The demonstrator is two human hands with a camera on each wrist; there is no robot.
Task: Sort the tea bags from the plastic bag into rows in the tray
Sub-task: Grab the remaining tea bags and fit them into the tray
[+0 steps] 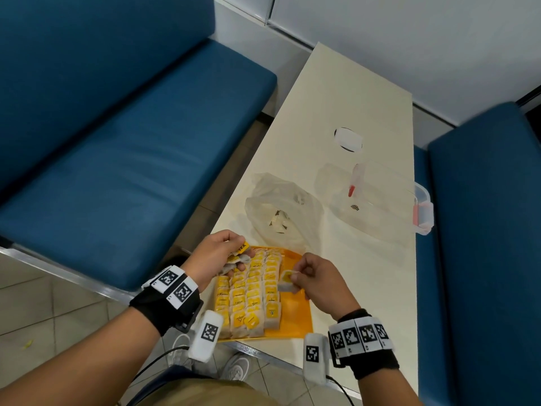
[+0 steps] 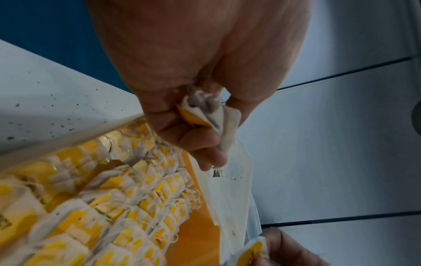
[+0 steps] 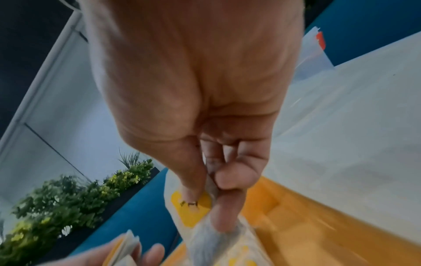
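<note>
Both hands over the orange tray (image 1: 295,315), forearms coming in from the near edge of the worktop (image 1: 351,118), each wrist banded with black straps and printed marker blocks.

Left hand (image 1: 215,256): above the tray's far left corner, back of hand up, fingers curled round a small bunch of tea bags (image 1: 238,254); a yellow tag sticks out past the fingertips. In the left wrist view the bunch (image 2: 209,111) is crumpled between thumb and curled fingers, paper ends poking toward the palm.

Right hand (image 1: 319,284): over the tray's right, bare part, wrist bent inward. Thumb and forefinger pinch a single tea bag (image 1: 286,281) by its upper edge, yellow tag facing up; the remaining fingers are folded. Right wrist view confirms the pinch on the single tea bag (image 3: 193,210), bag hanging below the fingertips; image blurred here.

Tray: the left and middle portion is filled with rows of tea bags (image 1: 251,291), overlapping, yellow tags showing. Right strip bare orange.

Plastic bag (image 1: 281,212) lies crumpled on the worktop just beyond the tray, a few items visible inside. A clear lidded container (image 1: 389,197) sits to its right, near the worktop edge.
</note>
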